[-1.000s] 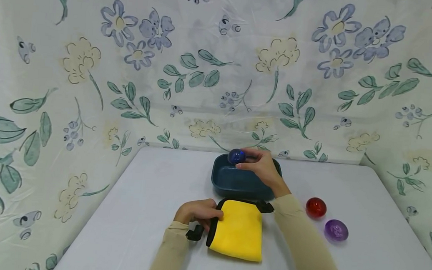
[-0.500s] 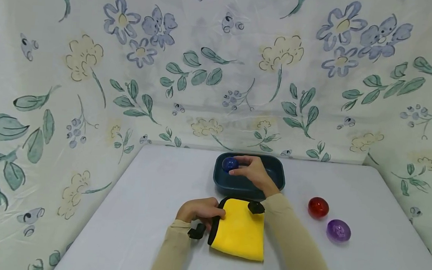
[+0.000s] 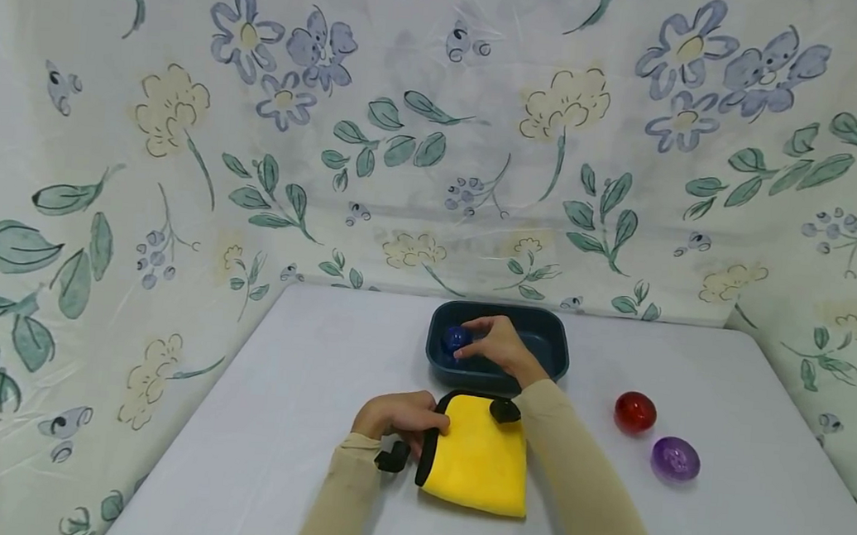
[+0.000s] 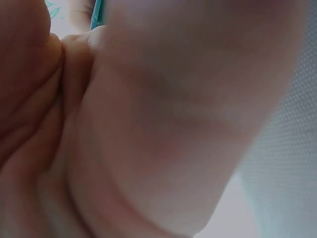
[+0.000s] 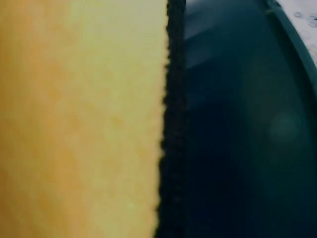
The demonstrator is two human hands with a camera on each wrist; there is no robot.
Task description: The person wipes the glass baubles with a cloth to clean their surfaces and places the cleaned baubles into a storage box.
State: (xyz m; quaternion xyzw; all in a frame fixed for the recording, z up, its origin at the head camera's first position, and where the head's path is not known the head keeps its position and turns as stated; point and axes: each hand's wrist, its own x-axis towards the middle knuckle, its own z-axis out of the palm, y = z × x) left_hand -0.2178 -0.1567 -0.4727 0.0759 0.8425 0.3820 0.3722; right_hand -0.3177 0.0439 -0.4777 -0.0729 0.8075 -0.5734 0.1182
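Observation:
In the head view a dark teal tray [image 3: 553, 351] stands at the table's far middle. My right hand [image 3: 493, 347] reaches into it and pinches a dark blue ball [image 3: 457, 338] low inside the tray's left part. A yellow pouch [image 3: 478, 462] with black trim lies in front of the tray. My left hand [image 3: 399, 419] grips its black-edged left side. The left wrist view shows only skin close up. In the right wrist view the yellow pouch [image 5: 79, 124] and the tray's dark wall [image 5: 237, 129] fill the frame, blurred.
A red ball [image 3: 635, 412] and a purple ball [image 3: 675, 459] lie on the grey table [image 3: 239, 420] to the right of the pouch. Floral cloth [image 3: 185, 118] hangs behind the table and on both sides.
My right hand has lowered the blue ball from above the tray's far rim down into the tray, slightly leftward. The left hand has stayed on the pouch.

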